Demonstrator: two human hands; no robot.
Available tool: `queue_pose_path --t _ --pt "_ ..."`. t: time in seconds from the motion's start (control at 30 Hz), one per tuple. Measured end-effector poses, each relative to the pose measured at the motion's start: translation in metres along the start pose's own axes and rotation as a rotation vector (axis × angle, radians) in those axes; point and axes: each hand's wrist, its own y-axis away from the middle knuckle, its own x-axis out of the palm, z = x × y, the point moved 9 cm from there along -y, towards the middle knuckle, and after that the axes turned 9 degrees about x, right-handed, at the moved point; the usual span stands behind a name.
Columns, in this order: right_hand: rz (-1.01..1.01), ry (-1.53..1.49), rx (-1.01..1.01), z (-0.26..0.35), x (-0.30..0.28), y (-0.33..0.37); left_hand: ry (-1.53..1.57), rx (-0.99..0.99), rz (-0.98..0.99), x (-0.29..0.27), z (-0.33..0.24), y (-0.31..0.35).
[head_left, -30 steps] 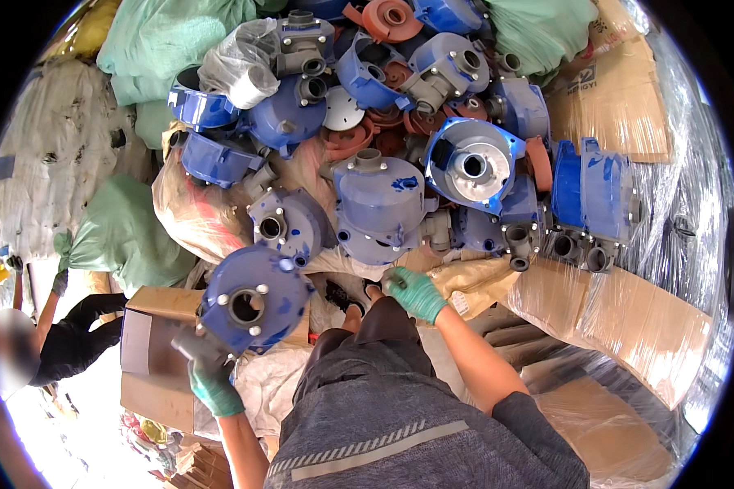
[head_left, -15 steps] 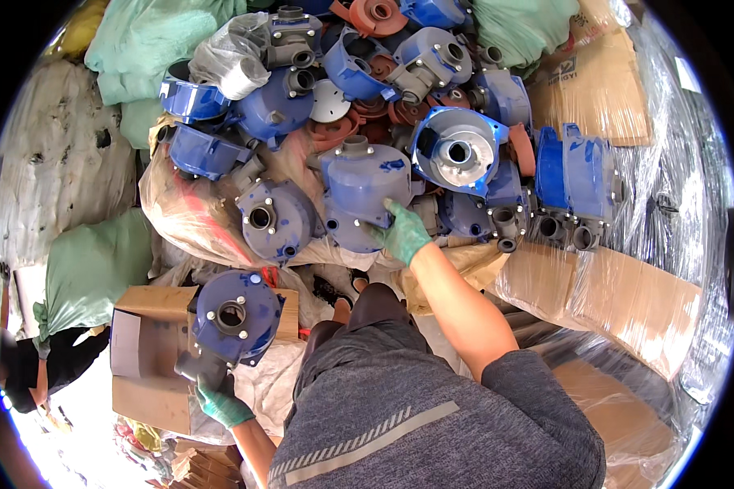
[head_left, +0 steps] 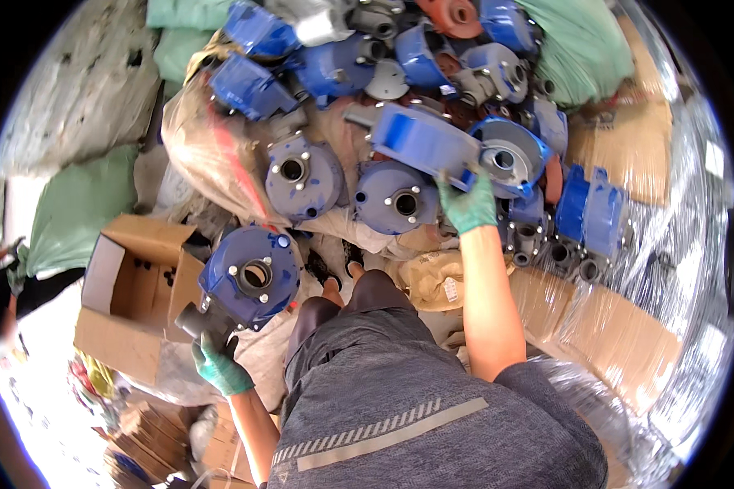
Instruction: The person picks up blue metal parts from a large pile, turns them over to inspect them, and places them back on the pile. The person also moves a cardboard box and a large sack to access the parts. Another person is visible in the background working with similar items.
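Note:
My left hand (head_left: 220,364), in a green glove, is closed on the grey pipe stub of a blue pump casing (head_left: 279,262). That casing hangs beside an open cardboard box (head_left: 121,336), its round centre hole facing up. My right hand (head_left: 470,205), also gloved in green, grips the near right rim of another blue pump casing (head_left: 424,140). This second casing is tilted on its side above the pile, its fingers partly hidden behind the rim. Just below it, two more blue casings (head_left: 306,181) with dark centre holes lie on a sack.
Blue casings and reddish round parts (head_left: 450,16) are heaped at the back. Green sacks (head_left: 86,208) stand left and back right. Film-wrapped cartons (head_left: 599,318) line the right side. A person's dark-clothed arm shows at far left. Flattened cardboard (head_left: 151,436) lies lower left.
The casing at my right hand has been lifted and tipped onto its side, uncovering the casing below. My left hand still holds its casing. The whole view has shifted.

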Motion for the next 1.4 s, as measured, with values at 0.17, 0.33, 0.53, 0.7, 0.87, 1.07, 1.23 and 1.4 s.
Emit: queue_pose_path --t 0.17,0.33,0.53,0.7,0.87,1.07,1.23,1.4 --pt "0.168 0.040 0.067 0.014 -0.020 0.000 -0.043 0.005 -0.028 -0.015 0.008 0.000" --pt "0.108 0.122 0.041 0.015 -0.004 0.017 -0.020 -0.032 -0.040 -0.020 0.022 -0.002" --pt "-0.040 0.185 -0.036 0.010 -0.012 0.020 -0.064 -0.022 -0.077 -0.029 0.022 -0.009" --pt "0.018 0.143 -0.043 -0.047 -0.040 0.016 -0.079 0.044 0.028 -0.009 -0.008 -0.018" --pt "0.232 0.046 0.037 -0.086 -0.056 0.003 -0.043 0.062 0.146 0.034 -0.051 -0.033" --pt "0.164 0.175 0.029 -0.091 -0.086 -0.021 0.040 0.144 0.507 0.099 -0.086 -0.073" --pt "-0.016 1.016 -0.132 -0.059 -0.097 -0.030 0.214 0.120 0.590 0.163 -0.119 -0.056" --pt "-0.089 1.559 -0.179 -0.043 -0.099 -0.035 0.302 0.101 0.720 0.216 -0.123 -0.027"
